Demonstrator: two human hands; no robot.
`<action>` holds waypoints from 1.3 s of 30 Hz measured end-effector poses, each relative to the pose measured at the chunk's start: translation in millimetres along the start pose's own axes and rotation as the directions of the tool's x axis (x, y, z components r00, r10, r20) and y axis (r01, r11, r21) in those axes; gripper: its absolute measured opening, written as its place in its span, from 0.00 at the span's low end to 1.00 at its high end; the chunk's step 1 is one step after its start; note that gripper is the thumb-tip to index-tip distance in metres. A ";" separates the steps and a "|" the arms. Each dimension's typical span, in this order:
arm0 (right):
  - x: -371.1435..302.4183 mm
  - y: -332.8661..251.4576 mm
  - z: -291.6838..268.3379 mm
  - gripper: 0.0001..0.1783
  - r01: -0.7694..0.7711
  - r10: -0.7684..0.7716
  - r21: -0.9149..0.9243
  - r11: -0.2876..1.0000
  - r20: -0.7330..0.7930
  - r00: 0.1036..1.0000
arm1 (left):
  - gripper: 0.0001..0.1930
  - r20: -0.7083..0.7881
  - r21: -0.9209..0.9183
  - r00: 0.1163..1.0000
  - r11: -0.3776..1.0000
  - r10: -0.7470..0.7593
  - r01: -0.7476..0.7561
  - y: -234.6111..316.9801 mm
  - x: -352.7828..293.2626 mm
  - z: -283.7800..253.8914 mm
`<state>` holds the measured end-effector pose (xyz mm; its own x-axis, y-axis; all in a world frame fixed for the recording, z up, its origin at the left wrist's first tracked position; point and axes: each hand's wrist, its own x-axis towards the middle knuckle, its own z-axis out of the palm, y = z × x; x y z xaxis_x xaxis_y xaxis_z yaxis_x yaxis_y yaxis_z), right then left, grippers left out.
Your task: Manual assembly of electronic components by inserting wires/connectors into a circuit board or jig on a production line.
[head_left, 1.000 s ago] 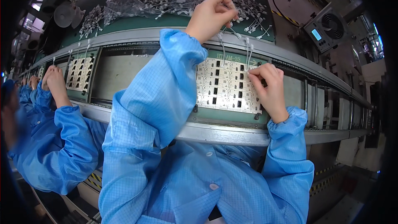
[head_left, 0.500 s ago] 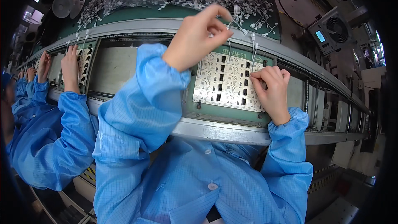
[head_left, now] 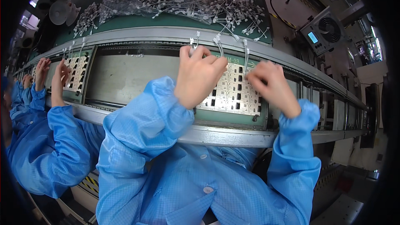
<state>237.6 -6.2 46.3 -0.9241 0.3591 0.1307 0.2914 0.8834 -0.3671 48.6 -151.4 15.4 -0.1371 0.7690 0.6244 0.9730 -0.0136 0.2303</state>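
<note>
White circuit boards with rows of black parts form a panel in a green carrier in front of me. My left hand is closed over the panel's upper left, fingertips pinched on a thin white connector cable whose plug sticks up above them. My right hand hovers at the panel's right side with curled fingers, blurred by motion; whether it holds anything is hidden. More connector cables rise from the panel's upper part and lean against the metal rail.
A heap of connector cables and clear plastic bags lie behind the rail. A grey device with a fan and lit screen stands at the right. On the left, a co-worker's hand is by another panel.
My left hand has come down from above the rail to the panel's upper left. My right hand has shifted slightly and is blurred. The panel and carrier sit slightly further left in view.
</note>
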 end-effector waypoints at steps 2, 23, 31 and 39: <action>27.9 29.5 -0.3 0.09 -0.097 0.131 0.181 0.979 -0.184 0.974 | 0.06 0.024 0.051 1.000 0.999 -0.015 0.014 6.4 -3.3 3.5; 97.6 83.7 -2.7 0.09 0.045 0.308 0.699 0.713 -0.370 0.877 | 0.07 -0.200 -0.241 0.952 0.953 -0.232 0.182 3.1 9.2 -18.6; 62.5 56.9 -25.9 0.08 0.162 0.187 0.696 0.699 -0.397 0.899 | 0.05 0.098 0.048 0.992 0.996 -0.078 0.073 16.7 -12.6 11.6; 71.2 80.4 -12.8 0.08 0.057 0.225 0.622 0.781 -0.364 0.904 | 0.05 0.191 0.083 0.977 0.993 -0.097 0.083 18.7 -3.3 5.8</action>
<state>198.4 94.3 37.9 -0.6797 0.6326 0.3712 0.0215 0.5230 -0.8520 68.4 -150.5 13.3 -0.1930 0.8747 0.4446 0.9704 0.1030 0.2185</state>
